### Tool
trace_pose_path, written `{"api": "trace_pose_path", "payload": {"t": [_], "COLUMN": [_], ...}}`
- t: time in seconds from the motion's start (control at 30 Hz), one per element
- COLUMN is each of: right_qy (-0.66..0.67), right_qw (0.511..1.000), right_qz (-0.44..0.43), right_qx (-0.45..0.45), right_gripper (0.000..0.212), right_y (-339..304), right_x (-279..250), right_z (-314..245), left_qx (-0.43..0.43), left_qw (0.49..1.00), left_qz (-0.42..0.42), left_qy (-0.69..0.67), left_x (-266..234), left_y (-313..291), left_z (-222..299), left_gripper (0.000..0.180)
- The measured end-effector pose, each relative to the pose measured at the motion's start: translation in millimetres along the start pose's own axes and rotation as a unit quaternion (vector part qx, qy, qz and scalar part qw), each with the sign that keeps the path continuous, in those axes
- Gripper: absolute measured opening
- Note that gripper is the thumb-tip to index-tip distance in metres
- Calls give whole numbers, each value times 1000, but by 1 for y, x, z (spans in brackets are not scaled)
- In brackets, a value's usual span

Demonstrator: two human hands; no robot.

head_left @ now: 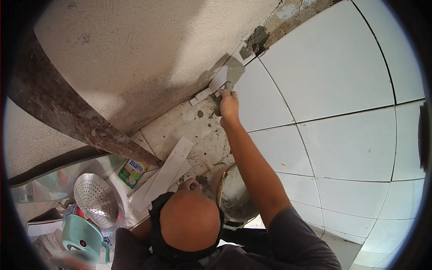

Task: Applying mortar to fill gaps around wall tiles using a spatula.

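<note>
My right hand (229, 105) reaches up to the wall-and-tile corner and grips a trowel by its handle. The grey trowel blade (235, 69) lies over a narrow white tile strip (219, 79) along the edge of the large white tiles (328, 58). Wet grey mortar (257, 39) fills a gap just above the strip. My left hand (191, 184) is low in the middle, fingers curled, partly hidden behind the head; what it holds, if anything, does not show. Beside my right forearm stands a bucket (236, 193) smeared with mortar.
Long cut tile strips (173, 164) lie near my left hand. A green packet (133, 173), a perforated metal skimmer (96, 200) and a mint-green container (82, 233) are at the lower left. A rusty curved beam (67, 103) crosses the left side. Mortar crumbs dot the floor (184, 121).
</note>
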State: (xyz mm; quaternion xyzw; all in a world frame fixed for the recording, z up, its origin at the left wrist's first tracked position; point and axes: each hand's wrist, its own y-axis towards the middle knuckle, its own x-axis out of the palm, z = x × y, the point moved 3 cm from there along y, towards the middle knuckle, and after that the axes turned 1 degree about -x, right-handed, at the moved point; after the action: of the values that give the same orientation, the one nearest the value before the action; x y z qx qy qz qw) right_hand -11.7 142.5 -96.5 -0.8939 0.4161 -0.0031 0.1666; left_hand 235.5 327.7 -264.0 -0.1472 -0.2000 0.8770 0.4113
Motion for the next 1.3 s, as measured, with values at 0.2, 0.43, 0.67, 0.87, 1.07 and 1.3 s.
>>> {"api": "trace_pose_path", "payload": {"t": [0.2, 0.43, 0.67, 0.87, 1.07, 1.3], "right_qy": [-77, -191, -164, -159, 34, 33], "right_qw": [977, 949, 945, 937, 983, 992], "right_qz": [154, 210, 227, 228, 56, -92], "right_qx": [-130, -136, -170, -212, -174, -79], "right_gripper": [42, 42, 41, 37, 35, 21], "right_y": [16, 33, 52, 61, 48, 13], "right_x": [12, 20, 21, 20, -19, -66], "right_z": [31, 52, 46, 9, -33, -119], "left_qx": [-5, 3, -4, 6, -6, 15], "left_qw": [1000, 999, 999, 999, 998, 999], "left_qz": [3, 40, 38, 46, 56, 19], "left_qy": [-21, -24, -22, -21, -24, -43], "left_x": [-2, -15, -20, -15, -13, 0], "left_y": [-2, -20, -24, -19, -15, -4], "left_z": [4, -2, -12, -14, -9, -9], "left_gripper": [21, 17, 20, 21, 22, 23]}}
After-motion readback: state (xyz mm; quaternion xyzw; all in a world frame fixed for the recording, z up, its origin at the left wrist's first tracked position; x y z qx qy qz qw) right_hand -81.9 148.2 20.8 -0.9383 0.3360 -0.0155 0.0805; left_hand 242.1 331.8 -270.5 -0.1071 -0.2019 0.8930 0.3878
